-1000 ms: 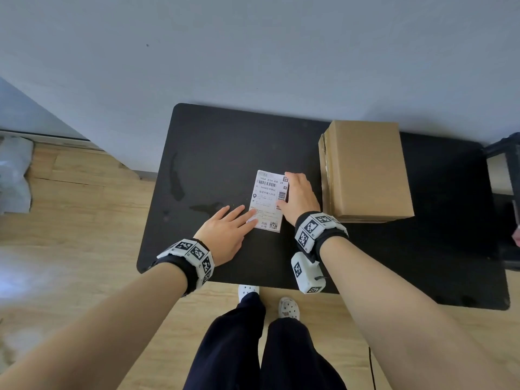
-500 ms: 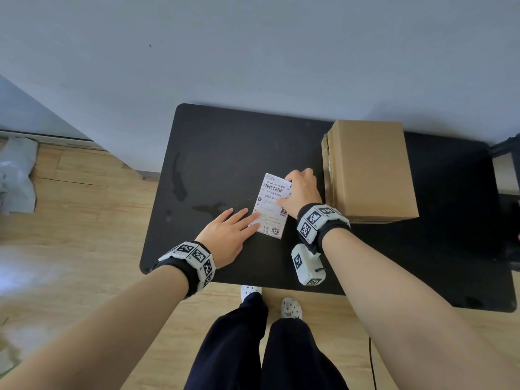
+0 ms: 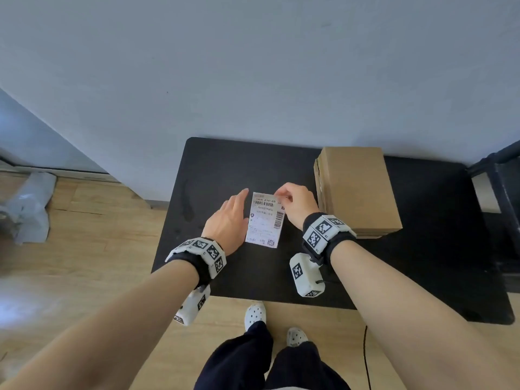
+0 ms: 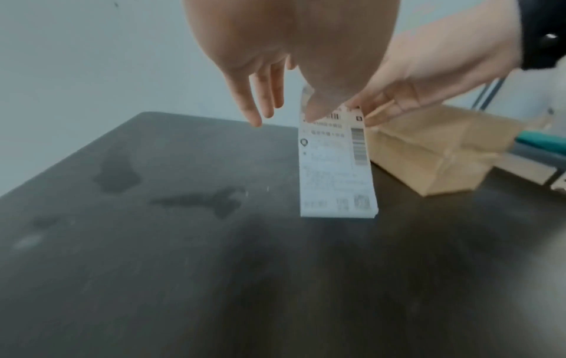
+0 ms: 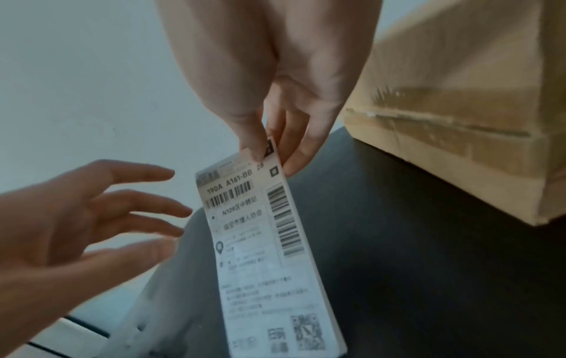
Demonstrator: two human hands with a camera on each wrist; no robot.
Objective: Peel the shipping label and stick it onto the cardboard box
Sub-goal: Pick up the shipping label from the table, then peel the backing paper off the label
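A white shipping label (image 3: 264,220) with barcodes, apparently a thick pad of sheets, hangs lifted above the black table (image 3: 225,164). My right hand (image 3: 281,194) pinches its top right corner between thumb and fingers (image 5: 269,150). My left hand (image 3: 236,209) hovers open just left of the label, fingers spread (image 5: 107,213), with no clear contact. The brown cardboard box (image 3: 357,190) stands closed on the table right of the label (image 5: 263,254) and close to my right hand. In the left wrist view the label (image 4: 333,169) hangs in front of the box (image 4: 428,155).
The table stands against a pale wall. A dark rack (image 3: 503,192) borders its right end. Dull smudges (image 4: 116,174) mark the tabletop left of the label. A crumpled plastic bag (image 3: 25,206) lies on the wooden floor at far left.
The label was lying on the table; my right hand has lifted it by its top corner. My left hand has come off the label's lower left edge and risen beside it.
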